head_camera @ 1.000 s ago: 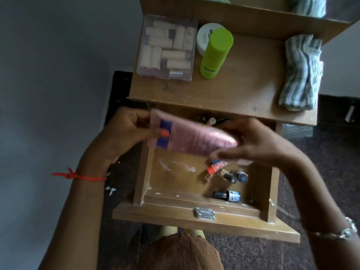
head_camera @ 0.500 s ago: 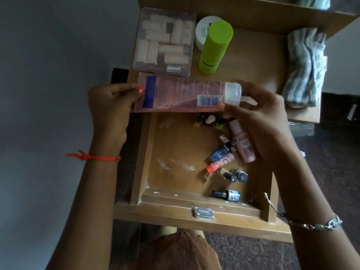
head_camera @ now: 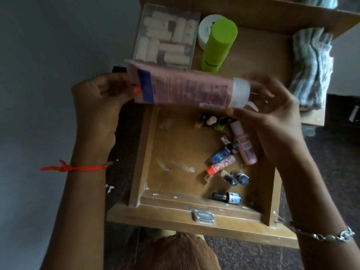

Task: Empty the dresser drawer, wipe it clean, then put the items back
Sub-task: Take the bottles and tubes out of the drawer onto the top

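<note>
**Grip.** Both hands are clamped on the pink tube. The left hand pinches the flat crimped end. The right hand curls round the white cap end.

**Position.** The tube lies crosswise between the hands, roughly level, with its long axis running from left hand to right hand. It is out of the drawer, held above the drawer's far edge.

**Surface.** The worktop lies directly beyond the hands.
- A clear box stands beyond the left hand, close to the tube's far side.
- A green bottle stands beyond the middle of the tube, with a white jar behind it.
- A folded cloth lies beyond the right hand, toward its outer side.

**Room.** Bare wood shows between the green bottle and the cloth, just beyond the right hand. I judge this the likeliest setting-down place, and the right hand is the nearer one.

**Remaining.** Small bottles lie in the drawer below the right hand, and pale smears show on its floor below the tube. I judge the emptying unfinished.
</note>
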The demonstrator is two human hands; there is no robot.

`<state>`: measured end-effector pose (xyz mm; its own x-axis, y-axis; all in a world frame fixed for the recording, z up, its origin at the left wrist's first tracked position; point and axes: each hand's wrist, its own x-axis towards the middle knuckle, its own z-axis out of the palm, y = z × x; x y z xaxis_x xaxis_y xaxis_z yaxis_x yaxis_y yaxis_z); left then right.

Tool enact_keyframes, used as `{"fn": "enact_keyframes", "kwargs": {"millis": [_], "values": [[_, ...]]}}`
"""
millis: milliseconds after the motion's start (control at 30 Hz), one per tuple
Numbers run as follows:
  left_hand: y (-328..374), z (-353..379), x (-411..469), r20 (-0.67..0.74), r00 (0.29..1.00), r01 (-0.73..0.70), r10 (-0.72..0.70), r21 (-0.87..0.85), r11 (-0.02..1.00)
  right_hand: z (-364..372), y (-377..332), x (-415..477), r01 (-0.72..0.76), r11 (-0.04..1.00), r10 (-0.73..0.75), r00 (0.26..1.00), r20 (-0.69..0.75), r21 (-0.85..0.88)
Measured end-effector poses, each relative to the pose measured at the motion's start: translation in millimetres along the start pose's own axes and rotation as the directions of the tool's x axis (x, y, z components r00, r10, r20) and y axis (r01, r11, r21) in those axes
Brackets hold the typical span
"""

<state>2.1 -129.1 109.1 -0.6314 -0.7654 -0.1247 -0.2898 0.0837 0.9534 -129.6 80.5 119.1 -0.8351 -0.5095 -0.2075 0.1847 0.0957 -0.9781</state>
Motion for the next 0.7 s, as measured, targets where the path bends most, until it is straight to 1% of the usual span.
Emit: {"fn": "enact_keyframes", "kwargs": {"millis": [67, 100, 133, 167, 200, 233, 267, 300, 333, 467, 533, 600, 700], "values": [[1.2, -2.0, 2.5, -0.016, 0.996, -0.087, 0.086, -0.018, 0.996, -2.4, 5.4, 0.5, 0.144, 0.989, -0.143, 0.990, 0.015, -0.029], [0.0, -1.7, 3.7, -0.033, 0.991, -0.131, 0.131, -0.011, 0.991, -3.2, 10.0, 2.0, 0.198, 0.976, -0.199, 0.980, 0.002, -0.094], [-2.6, -0.5, 5.1, -0.051, 0.983, -0.174, 0.174, 0.011, 0.985, -2.8, 14.6, 4.4, 0.255, 0.946, -0.263, 0.965, -0.014, -0.202], [-6.6, 1.0, 6.9, -0.066, 0.974, -0.213, 0.215, 0.039, 0.976, -0.8, 18.7, 7.0, 0.321, 0.886, -0.343, 0.939, -0.008, -0.334], [-11.7, 2.2, 8.7, -0.081, 0.965, -0.245, 0.250, 0.061, 0.968, 1.7, 23.2, 9.3, 0.384, 0.795, -0.427, 0.904, 0.017, -0.470], [-17.4, 3.0, 10.4, -0.096, 0.958, -0.265, 0.272, 0.075, 0.961, 3.5, 28.6, 10.6, 0.430, 0.702, -0.492, 0.869, 0.050, -0.568], [-22.6, 3.3, 11.1, -0.107, 0.954, -0.273, 0.280, 0.077, 0.959, 4.4, 33.9, 11.0, 0.458, 0.635, -0.530, 0.844, 0.081, -0.622], [-27.3, 3.0, 11.2, -0.109, 0.953, -0.276, 0.283, 0.076, 0.958, 5.1, 37.5, 9.8, 0.471, 0.609, -0.540, 0.836, 0.101, -0.639], [-31.2, 2.2, 10.6, -0.099, 0.952, -0.281, 0.289, 0.085, 0.956, 5.4, 39.5, 8.1, 0.473, 0.609, -0.534, 0.838, 0.112, -0.637], [-40.5, -2.7, 5.5, 0.007, 0.943, -0.324, 0.332, 0.244, 0.914, 4.7, 42.3, -0.2, 0.475, 0.620, -0.496, 0.854, 0.157, -0.625], [-42.7, -3.9, 2.8, 0.064, 0.936, -0.350, 0.347, 0.302, 0.887, 6.2, 45.2, -0.8, 0.485, 0.599, -0.502, 0.847, 0.174, -0.637], [-44.0, -4.0, 0.2, 0.118, 0.925, -0.379, 0.361, 0.353, 0.856, 7.6, 48.2, 0.1, 0.509, 0.549, -0.531, 0.825, 0.193, -0.663], [-44.6, -4.0, -3.9, 0.174, 0.909, -0.417, 0.379, 0.413, 0.809, 9.2, 51.1, 0.0, 0.553, 0.476, -0.598, 0.773, 0.210, -0.684]]}}
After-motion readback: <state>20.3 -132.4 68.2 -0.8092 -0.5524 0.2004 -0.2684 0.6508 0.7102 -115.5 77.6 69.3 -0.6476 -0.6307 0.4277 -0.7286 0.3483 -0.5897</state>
